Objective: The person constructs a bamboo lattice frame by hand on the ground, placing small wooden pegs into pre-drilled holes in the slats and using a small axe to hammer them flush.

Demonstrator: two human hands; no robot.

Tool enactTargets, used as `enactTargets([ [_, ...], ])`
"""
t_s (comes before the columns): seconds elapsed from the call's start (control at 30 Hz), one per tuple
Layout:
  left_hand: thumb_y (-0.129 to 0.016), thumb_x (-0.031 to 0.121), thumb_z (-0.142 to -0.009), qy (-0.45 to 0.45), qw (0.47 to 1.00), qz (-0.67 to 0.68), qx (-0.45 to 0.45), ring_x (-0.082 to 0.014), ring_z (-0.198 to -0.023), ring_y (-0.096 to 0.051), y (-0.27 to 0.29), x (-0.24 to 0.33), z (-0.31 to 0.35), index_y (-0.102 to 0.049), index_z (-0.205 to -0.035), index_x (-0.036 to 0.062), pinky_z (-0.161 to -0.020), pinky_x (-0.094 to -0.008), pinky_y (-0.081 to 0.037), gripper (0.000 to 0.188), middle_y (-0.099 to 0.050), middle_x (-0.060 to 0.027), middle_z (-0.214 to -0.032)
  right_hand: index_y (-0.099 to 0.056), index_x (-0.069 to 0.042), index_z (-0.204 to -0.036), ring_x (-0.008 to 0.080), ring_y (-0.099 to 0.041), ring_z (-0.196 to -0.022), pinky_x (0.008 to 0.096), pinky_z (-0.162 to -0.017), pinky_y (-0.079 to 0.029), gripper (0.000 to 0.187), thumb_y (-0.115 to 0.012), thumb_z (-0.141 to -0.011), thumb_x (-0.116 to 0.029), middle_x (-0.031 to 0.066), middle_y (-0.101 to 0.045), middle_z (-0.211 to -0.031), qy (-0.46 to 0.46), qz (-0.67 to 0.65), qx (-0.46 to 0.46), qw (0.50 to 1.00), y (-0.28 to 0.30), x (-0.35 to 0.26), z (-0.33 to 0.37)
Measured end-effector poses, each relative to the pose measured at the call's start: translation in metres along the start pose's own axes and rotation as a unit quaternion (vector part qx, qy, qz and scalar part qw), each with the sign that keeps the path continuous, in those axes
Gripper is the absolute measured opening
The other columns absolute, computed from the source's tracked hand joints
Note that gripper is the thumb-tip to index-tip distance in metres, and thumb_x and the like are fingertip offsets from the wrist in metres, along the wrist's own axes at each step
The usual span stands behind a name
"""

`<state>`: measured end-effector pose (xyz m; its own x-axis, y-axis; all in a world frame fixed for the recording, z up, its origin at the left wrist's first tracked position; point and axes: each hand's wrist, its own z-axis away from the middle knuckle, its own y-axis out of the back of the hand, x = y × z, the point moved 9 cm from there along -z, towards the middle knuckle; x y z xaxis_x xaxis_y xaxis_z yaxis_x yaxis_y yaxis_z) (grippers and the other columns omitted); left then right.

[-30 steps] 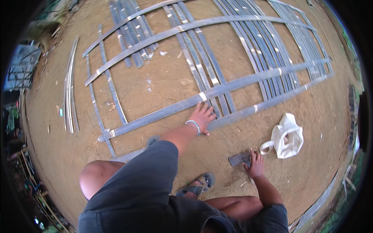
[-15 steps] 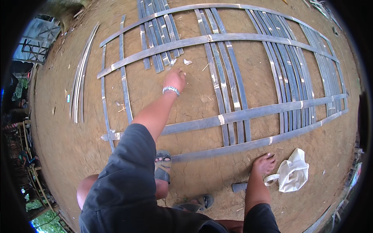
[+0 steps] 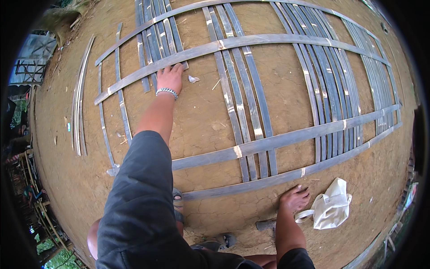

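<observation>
Dark bamboo slats lie side by side at the far left, crossed by long curved bamboo strips. My left hand, with a chain bracelet at the wrist, is at the near ends of these slats, just below a long strip. Its fingers curl over the slat ends and hide part of them. Near the front, my right hand rests on the ground with its fingers apart, holding nothing. Beside it lies a white cloth bag. Partly behind my right forearm is a dark flat object whose kind I cannot make out.
More slat groups lie under the strips, at the middle, right and far right. Loose thin strips rest on the dirt ground at left. My sandalled foot is close to the nearest long strip.
My left hand has moved forward and left from bare ground onto the slat ends. The whole view has shifted a little. My right hand stays on the ground beside the bag.
</observation>
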<state>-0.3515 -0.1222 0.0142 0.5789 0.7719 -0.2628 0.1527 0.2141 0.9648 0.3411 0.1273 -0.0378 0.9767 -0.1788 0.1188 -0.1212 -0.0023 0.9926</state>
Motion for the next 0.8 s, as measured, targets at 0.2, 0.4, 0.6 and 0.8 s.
enactTargets([
  [0.2,-0.057,0.02,-0.091,0.101,0.994,0.042,-0.002,-0.0258,-0.127,-0.056,0.01,0.006,-0.004,-0.061,-0.135,0.0164,-0.108,-0.0497,-0.04,0.044,-0.063,-0.0012,-0.138,-0.037,-0.021,-0.155,0.0318,-0.029,-0.148,0.0564,-0.115,-0.029,0.068,-0.038,-0.102,-0.065,0.0117,-0.032,-0.16,-0.016,0.002,-0.011,1.0,0.005,-0.003,0.003],
  [0.4,-0.063,0.032,-0.09,0.323,0.929,0.181,-0.002,-0.0348,-0.115,-0.066,0.006,0.019,-0.018,-0.071,-0.121,0.0083,-0.097,-0.0502,-0.051,0.04,-0.072,-0.0178,-0.119,-0.038,-0.022,-0.155,0.031,-0.03,-0.148,0.0568,-0.115,-0.03,0.069,-0.04,-0.101,-0.065,0.011,-0.033,-0.159,-0.017,0.01,-0.009,1.0,0.001,-0.002,0.001],
  [0.6,-0.072,0.032,-0.085,0.421,0.853,0.301,0.073,-0.0375,-0.113,-0.067,0.003,0.015,-0.008,-0.072,-0.122,0.0066,-0.099,-0.045,-0.053,0.045,-0.071,-0.0213,-0.121,-0.039,-0.02,-0.153,0.034,-0.03,-0.147,0.0569,-0.115,-0.029,0.069,-0.041,-0.101,-0.065,0.0124,-0.035,-0.158,0.004,-0.009,0.007,1.0,0.0,-0.002,0.0],
  [0.8,-0.073,0.028,-0.083,0.362,0.871,0.326,0.056,-0.0385,-0.103,-0.069,0.006,0.05,0.026,-0.073,-0.111,0.0031,-0.092,-0.0463,-0.055,0.037,-0.073,-0.0216,-0.107,-0.038,-0.018,-0.154,0.0354,-0.03,-0.147,0.0573,-0.115,-0.028,0.072,-0.041,-0.1,-0.065,0.0145,-0.033,-0.159,-0.002,-0.004,-0.008,1.0,0.002,-0.006,0.003],
])
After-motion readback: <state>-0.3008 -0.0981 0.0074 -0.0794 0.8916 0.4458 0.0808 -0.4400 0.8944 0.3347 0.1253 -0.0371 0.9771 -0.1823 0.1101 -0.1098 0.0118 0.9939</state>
